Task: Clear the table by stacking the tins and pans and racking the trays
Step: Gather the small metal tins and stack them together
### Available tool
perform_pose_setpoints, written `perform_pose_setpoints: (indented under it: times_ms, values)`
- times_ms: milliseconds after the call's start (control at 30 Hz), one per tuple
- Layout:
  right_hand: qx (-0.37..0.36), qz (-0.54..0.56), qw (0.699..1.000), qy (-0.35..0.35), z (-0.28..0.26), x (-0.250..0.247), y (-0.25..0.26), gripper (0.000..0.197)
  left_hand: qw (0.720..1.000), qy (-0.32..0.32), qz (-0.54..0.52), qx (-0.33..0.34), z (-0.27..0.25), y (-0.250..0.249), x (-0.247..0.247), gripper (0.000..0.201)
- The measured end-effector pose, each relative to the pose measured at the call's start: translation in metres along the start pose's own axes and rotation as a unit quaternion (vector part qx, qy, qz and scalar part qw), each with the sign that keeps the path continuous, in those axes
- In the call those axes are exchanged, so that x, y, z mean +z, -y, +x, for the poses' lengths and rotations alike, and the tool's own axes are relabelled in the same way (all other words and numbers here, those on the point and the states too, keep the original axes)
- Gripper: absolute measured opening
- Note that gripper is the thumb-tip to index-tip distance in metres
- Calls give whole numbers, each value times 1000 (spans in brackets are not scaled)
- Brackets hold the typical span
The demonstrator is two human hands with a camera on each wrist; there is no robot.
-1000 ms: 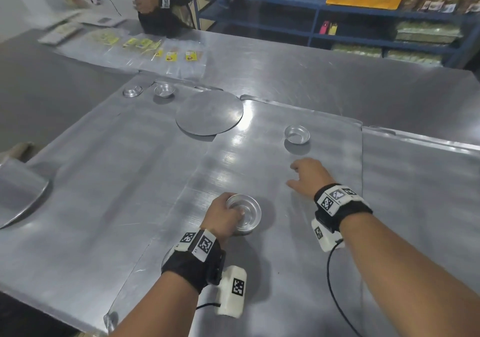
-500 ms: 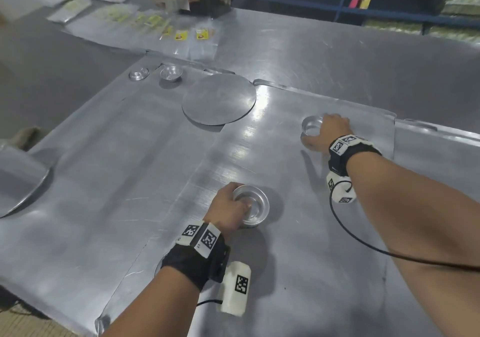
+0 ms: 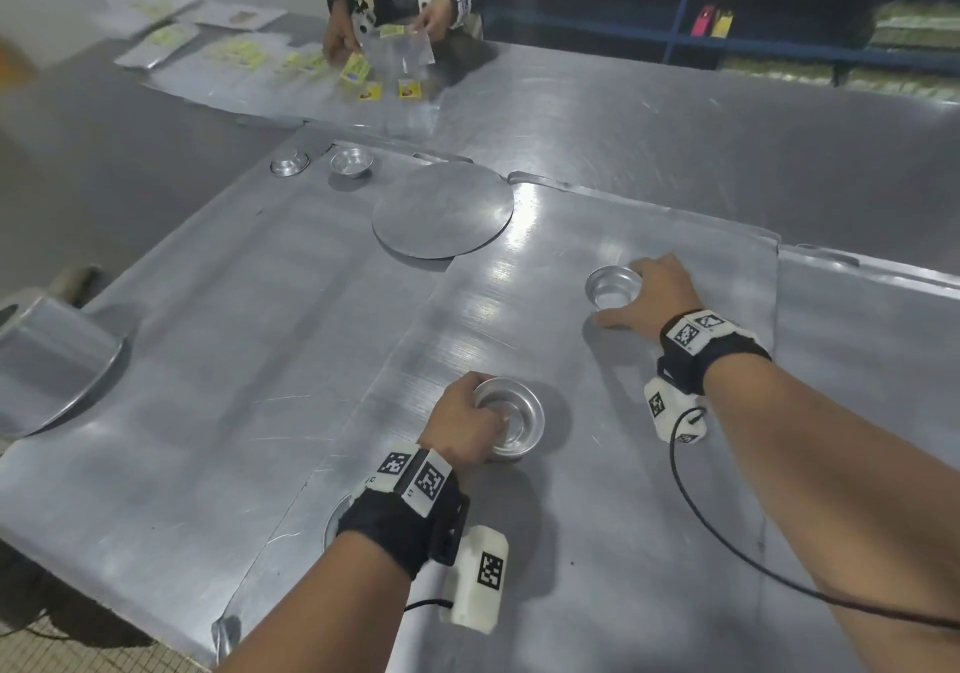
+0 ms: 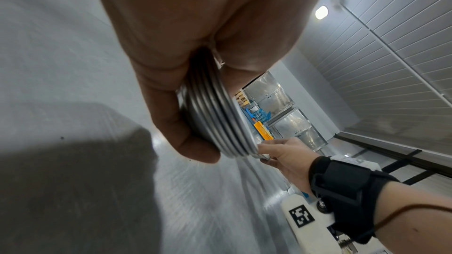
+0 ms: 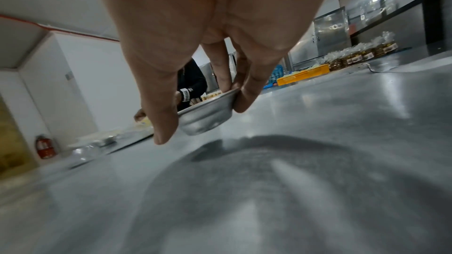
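Observation:
My left hand [image 3: 462, 425] grips a stack of several nested small round tins [image 3: 511, 420] near the table's front; the left wrist view shows their layered rims [image 4: 215, 121] between thumb and fingers. My right hand [image 3: 649, 301] pinches a single small tin [image 3: 610, 285] further back on the right, thumb on one side and fingers on the other. In the right wrist view that tin [image 5: 208, 117] is tilted and just above the surface. Two more small tins [image 3: 351, 160] [image 3: 288, 164] and a round flat tray [image 3: 444, 210] lie at the back.
Large metal trays [image 3: 208, 360] cover the steel table. An upturned pan [image 3: 47, 360] sits at the left edge. Another person's hands [image 3: 337, 43] sort clear packets and yellow labels [image 3: 356, 69] at the far end. Blue shelving [image 3: 675, 7] stands behind.
My right hand reached forward from the table's middle to the single tin and took hold of it, then tilted it up. My left hand kept its hold on the stack.

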State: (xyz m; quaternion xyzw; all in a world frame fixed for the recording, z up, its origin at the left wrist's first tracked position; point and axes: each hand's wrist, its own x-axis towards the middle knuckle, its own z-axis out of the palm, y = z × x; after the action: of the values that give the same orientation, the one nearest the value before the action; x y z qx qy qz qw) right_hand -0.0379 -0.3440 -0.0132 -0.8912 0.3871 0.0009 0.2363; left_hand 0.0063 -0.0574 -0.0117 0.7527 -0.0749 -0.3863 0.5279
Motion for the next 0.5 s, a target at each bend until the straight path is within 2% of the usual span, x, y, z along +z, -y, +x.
perform_pose_setpoints:
  times_ms: [67, 300, 400, 433, 500]
  values:
    - [-25, 29, 999, -5, -24, 2, 8, 88, 1000, 0, -13, -9, -4, 0, 0, 32]
    - [-95, 87, 992, 1, -114, 4, 41, 69, 999, 1, -28, -42, -25, -4, -4, 46]
    - [-120, 114, 986, 1, -154, -2, 59, 65, 998, -13, -58, -38, -31, -1, -8, 27]
    - [-124, 121, 985, -1, -165, -2, 64, 64, 996, -20, -71, -45, -33, 1, -10, 33]
    - [-132, 128, 983, -5, -185, -2, 71, 64, 995, -15, -82, -60, -38, 4, -13, 60]
